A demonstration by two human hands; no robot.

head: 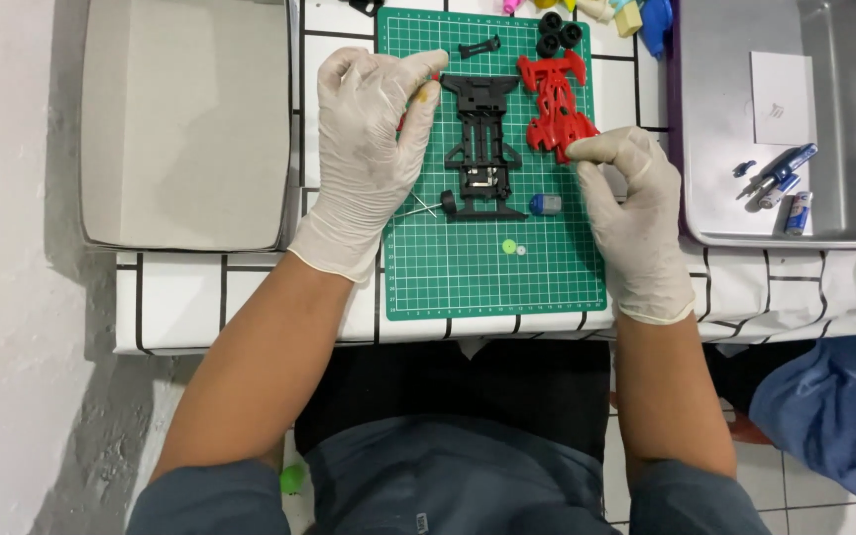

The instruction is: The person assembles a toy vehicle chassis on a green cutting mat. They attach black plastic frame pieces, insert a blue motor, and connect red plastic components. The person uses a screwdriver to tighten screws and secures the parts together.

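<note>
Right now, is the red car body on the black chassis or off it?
Off: the red car body lies beside the black chassis, touched by the right hand.

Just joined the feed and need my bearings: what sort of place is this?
Likely a home hobby bench for small model kits: a green cutting mat holding a black toy-car chassis and red body shell, beside a metal tray of batteries.
</note>
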